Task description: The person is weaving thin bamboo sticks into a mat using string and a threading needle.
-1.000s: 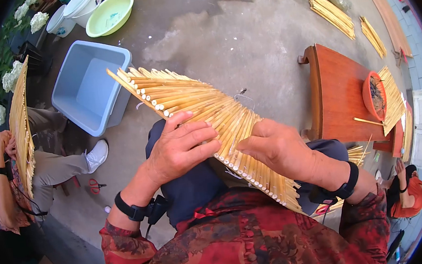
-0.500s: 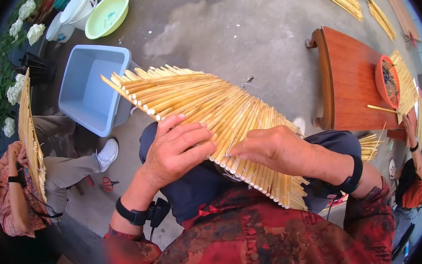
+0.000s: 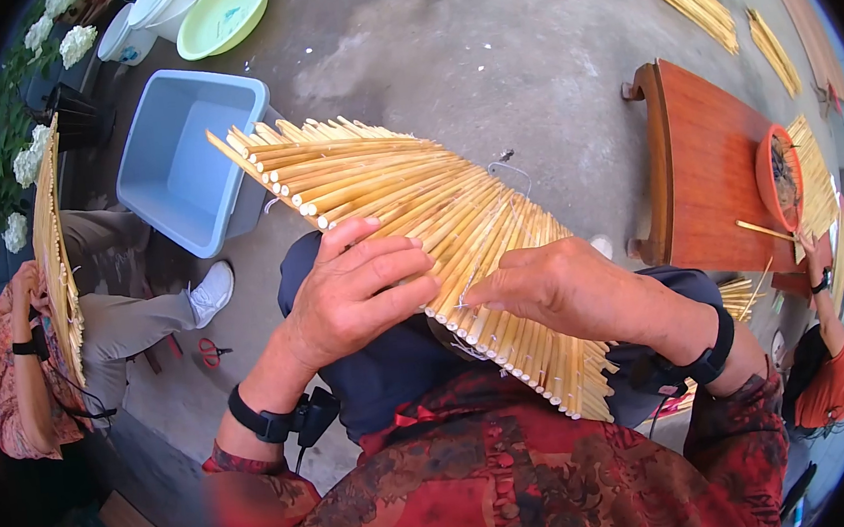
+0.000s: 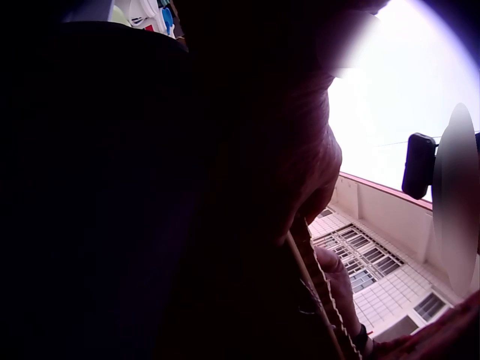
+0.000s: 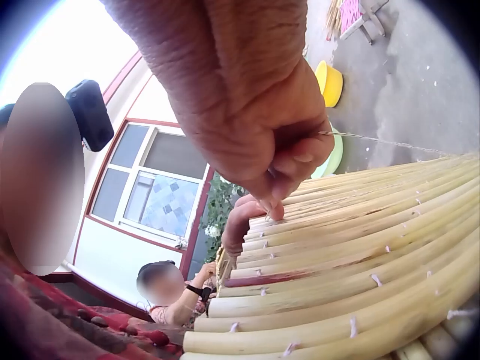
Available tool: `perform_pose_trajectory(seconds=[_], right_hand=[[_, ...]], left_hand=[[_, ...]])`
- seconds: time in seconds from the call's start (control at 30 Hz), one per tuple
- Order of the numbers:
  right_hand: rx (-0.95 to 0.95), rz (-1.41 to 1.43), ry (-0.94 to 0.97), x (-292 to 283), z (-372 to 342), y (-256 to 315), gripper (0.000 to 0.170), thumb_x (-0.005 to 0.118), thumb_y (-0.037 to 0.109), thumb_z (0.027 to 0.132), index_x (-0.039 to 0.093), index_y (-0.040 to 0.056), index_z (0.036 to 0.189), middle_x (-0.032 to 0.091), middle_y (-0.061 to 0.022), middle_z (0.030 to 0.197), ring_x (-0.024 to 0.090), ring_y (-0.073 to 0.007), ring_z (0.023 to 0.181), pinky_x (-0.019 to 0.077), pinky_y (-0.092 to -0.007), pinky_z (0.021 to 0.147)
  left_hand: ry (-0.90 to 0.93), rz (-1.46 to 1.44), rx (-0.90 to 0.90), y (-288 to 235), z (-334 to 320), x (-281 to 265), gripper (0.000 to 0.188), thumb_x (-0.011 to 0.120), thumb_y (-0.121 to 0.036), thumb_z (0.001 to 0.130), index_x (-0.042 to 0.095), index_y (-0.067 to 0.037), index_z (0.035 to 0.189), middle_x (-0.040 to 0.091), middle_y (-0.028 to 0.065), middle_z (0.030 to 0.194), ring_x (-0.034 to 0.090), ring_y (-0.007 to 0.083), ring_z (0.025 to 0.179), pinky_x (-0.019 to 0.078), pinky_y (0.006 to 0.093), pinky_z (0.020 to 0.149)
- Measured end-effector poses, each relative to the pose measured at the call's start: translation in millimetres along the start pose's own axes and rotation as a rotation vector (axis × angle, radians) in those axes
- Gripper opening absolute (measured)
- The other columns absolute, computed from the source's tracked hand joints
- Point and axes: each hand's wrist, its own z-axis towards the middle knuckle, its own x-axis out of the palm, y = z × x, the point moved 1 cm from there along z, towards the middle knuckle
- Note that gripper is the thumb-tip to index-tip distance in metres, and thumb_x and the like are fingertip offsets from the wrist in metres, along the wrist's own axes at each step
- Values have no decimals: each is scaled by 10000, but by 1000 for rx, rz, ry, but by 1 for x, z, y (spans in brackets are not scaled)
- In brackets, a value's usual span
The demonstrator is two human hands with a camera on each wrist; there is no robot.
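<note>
"Pinching at the lower edge, the right hand (image 3: 570, 291) had its thumb against a fingertip, and a thin, whitish thread (image 5: 382, 139) led out of its curled fingers."

"And the left hand (image 3: 354, 294)?"

"Its fingers lay slightly spread and nearly straight over the edge. I couldn't tell whether the thumb pressed from beneath."

"Over the edge of what?"

"A fan-shaped panel of straw-yellow, round, slender stalks (image 3: 416, 189), stitched side by side. It lay aslant across the knees in dark blue trousers (image 3: 382, 377)."

"Heavy, would you say?"

"Light, I judged, but awkwardly wide. Each stalk looked stiff along its length, while the stitched joints probably let the whole sheet flex and twist."

"So where was it best held?"

"Near the stitched, cut-end edge, close to the pinch, with a flat palm across several stalks. One stalk alone might have cracked or pulled its stitches loose, and those smooth skins could have slid under a dry finger."

"What about the far corner?"

"That jutted toward the blue rectangular plastic tub (image 3: 236, 204), unsupported by either hand. I thought it would sag or swing if the knees shifted."
</note>
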Motion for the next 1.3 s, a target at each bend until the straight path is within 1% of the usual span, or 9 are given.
perform_pose_trajectory(seconds=[0.17, 0.43, 0.6, 0.67, 0.73, 0.8, 0.87, 1.07, 1.3], right_hand=[[25, 32, 24, -4, 3, 1, 183, 558, 217, 907, 675, 141, 1024, 640, -90, 826, 641, -291, 792, 508, -386, 676], [-32, 125, -22, -5, 8, -6, 163, 572, 177, 890, 680, 148, 1009, 623, -84, 796, 632, -288, 763, 504, -378, 651], [-122, -372, 126, -34, 21, 11, 209, 590, 106, 814, 663, 157, 1003, 551, -58, 706, 619, -255, 680, 491, -349, 560], [-161, -435, 165, -45, 24, 15, 211, 602, 94, 807, 664, 152, 999, 552, -60, 708, 616, -253, 672, 487, -347, 557], [-189, -506, 206, -56, 23, 14, 213, 614, 82, 800, 665, 147, 996, 553, -63, 711, 612, -252, 665, 482, -345, 554], [-94, -250, 153, -62, 22, -1, 284, 653, -36, 730, 662, 82, 988, 490, -85, 685, 532, -243, 611, 422, -325, 542], [-116, -245, 176, -64, 23, -9, 255, 663, -40, 758, 667, 82, 982, 501, -83, 694, 529, -231, 613, 413, -316, 544], [-65, -303, 84, -75, 17, -10, 253, 679, -23, 786, 679, 98, 1009, 501, -68, 694, 519, -206, 611, 428, -307, 556], [-8, -292, 110, -74, 20, -5, 244, 657, -2, 830, 658, 87, 1057, 524, -77, 737, 526, -202, 633, 437, -290, 586]], left_hand=[[0, -14, 11, 1, -4, 3, 274, 735, -120, 683, 666, -144, 947, 643, 5, 1006, 619, 189, 960, 384, 408, 958], [-23, -27, 0, 5, -2, 2, 243, 726, -105, 709, 661, -143, 941, 646, 3, 995, 620, 179, 962, 387, 409, 954], [-78, -62, 8, 13, 7, 4, 234, 720, -118, 727, 657, -134, 951, 643, 5, 995, 619, 177, 956, 401, 405, 937], [-61, -57, 125, 18, 18, 4, 233, 712, -139, 740, 651, -122, 964, 639, 12, 997, 616, 179, 956, 413, 401, 925], [-115, -64, 124, 23, 29, 8, 247, 702, -158, 749, 642, -111, 983, 631, 15, 986, 609, 183, 947, 411, 392, 931], [-117, -158, 198, 30, 38, 13, 263, 702, -170, 742, 637, -107, 989, 621, 17, 966, 601, 190, 926, 412, 381, 928], [-165, -149, 186, 35, 48, 12, 247, 705, -170, 740, 631, -108, 968, 615, 11, 942, 591, 195, 893, 398, 376, 931], [-48, -213, 246, 38, 66, 14, 170, 707, -147, 723, 609, -113, 857, 606, 12, 840, 576, 197, 857, 367, 368, 926], [-158, -242, 301, 43, 63, 23, 193, 722, -131, 708, 615, -114, 868, 605, 11, 835, 578, 211, 877, 358, 406, 968]])
